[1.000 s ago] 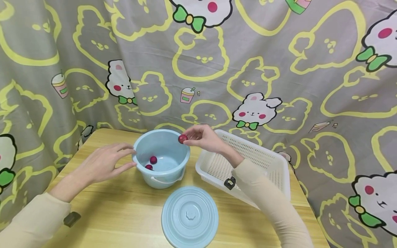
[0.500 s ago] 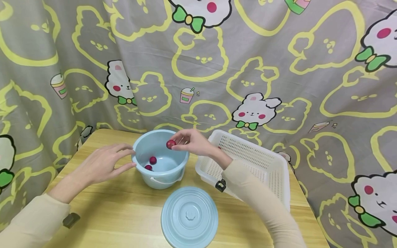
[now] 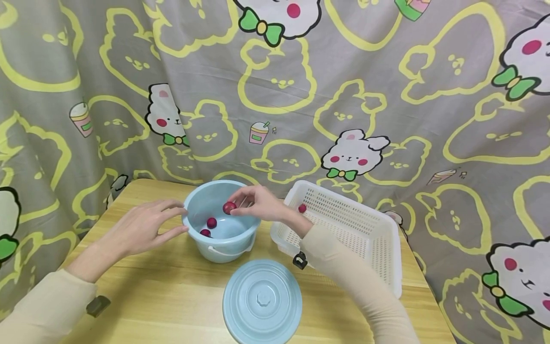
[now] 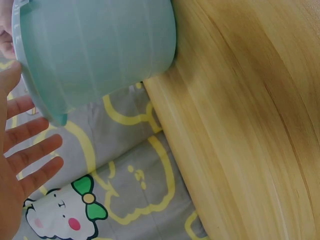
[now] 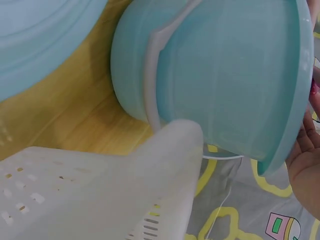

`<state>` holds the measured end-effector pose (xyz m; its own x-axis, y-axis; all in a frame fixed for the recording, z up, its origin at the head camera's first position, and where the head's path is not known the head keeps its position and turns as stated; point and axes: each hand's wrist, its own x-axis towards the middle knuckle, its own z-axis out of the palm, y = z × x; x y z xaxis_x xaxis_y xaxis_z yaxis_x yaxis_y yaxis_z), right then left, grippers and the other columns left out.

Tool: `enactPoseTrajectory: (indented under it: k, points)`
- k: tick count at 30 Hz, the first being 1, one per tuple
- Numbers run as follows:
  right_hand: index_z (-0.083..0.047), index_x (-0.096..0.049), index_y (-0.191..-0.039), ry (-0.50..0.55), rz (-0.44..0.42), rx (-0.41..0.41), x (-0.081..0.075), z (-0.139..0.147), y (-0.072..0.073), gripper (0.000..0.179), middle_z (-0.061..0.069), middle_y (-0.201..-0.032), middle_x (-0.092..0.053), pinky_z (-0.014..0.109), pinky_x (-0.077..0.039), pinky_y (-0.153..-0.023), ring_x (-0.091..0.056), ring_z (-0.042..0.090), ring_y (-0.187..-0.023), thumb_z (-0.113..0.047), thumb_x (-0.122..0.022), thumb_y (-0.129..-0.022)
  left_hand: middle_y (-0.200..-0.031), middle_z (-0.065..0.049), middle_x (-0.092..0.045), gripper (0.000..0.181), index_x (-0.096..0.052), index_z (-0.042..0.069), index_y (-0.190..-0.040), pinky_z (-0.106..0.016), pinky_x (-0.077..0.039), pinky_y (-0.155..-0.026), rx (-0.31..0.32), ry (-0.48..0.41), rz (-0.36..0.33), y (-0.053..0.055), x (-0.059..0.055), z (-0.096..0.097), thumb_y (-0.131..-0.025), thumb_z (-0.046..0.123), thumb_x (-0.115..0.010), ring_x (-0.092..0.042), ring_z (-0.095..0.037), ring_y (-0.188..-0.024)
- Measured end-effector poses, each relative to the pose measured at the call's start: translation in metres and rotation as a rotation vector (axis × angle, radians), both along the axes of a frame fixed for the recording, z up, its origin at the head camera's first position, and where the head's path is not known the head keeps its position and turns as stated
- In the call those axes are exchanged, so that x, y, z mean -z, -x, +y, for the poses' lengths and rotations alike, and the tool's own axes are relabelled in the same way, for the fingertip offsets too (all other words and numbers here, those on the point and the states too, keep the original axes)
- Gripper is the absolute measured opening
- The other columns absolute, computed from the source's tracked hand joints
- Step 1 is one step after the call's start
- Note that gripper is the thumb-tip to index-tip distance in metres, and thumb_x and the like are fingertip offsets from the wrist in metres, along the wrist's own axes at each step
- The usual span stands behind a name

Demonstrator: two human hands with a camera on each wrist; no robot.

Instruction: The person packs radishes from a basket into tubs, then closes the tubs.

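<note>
My right hand (image 3: pixel 259 204) pinches a dark red plum-like ball (image 3: pixel 229 208) between thumb and fingertips, over the mouth of a light blue bucket (image 3: pixel 223 248). Two more red balls lie inside on the bucket's floor, one red ball (image 3: pixel 212 222) behind the other. At the bucket's left rim is my left hand (image 3: pixel 143 224), thumb and fingertips right at the edge. In the left wrist view its fingers (image 4: pixel 37 150) are spread and fairly straight beside the rim. The right wrist view shows part of the right hand (image 5: pixel 306 165) beyond the bucket's rim.
A white perforated basket (image 3: pixel 393 253) stands right of the bucket, with a red ball (image 3: pixel 302 208) in its far left corner. The round blue lid (image 3: pixel 263 301) lies in front on the wooden table (image 3: pixel 163 296). A patterned curtain (image 3: pixel 283 119) hangs behind.
My right hand has carried the red ball left and down, from the bucket's right rim to over its opening. The ball in the basket has come into view. My left hand stays put.
</note>
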<state>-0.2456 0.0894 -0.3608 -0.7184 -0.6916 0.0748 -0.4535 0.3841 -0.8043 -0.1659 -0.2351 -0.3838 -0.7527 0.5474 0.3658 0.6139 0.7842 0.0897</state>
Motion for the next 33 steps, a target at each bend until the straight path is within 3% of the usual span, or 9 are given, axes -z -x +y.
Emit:
enactPoseTrajectory:
  k: [20, 33]
  points:
    - [-0.008, -0.077, -0.117, -0.086, 0.027, -0.032, 0.0080, -0.0069, 0.0009, 0.026, 0.009, -0.097, -0.076, 0.020, -0.061, -0.080, -0.070, 0.005, -0.084, -0.014, -0.081, -0.093, -0.123, -0.009, -0.075, 0.039, -0.077, 0.015, -0.121, -0.057, -0.063, -0.087, 0.006, -0.010, 0.006, -0.0003, 0.0012, -0.0005, -0.094, 0.043, -0.078, -0.075, -0.035, -0.109]
    - [-0.006, -0.076, -0.117, -0.068, 0.026, -0.047, 0.0076, -0.0057, 0.0005, 0.023, 0.011, -0.101, -0.078, 0.021, -0.062, -0.082, -0.072, 0.006, -0.086, -0.012, -0.079, -0.095, -0.123, -0.009, -0.076, 0.038, -0.077, 0.015, -0.120, -0.056, -0.064, -0.084, 0.011, -0.014, 0.015, 0.0004, 0.0017, -0.0011, -0.094, 0.042, -0.079, -0.076, -0.035, -0.107]
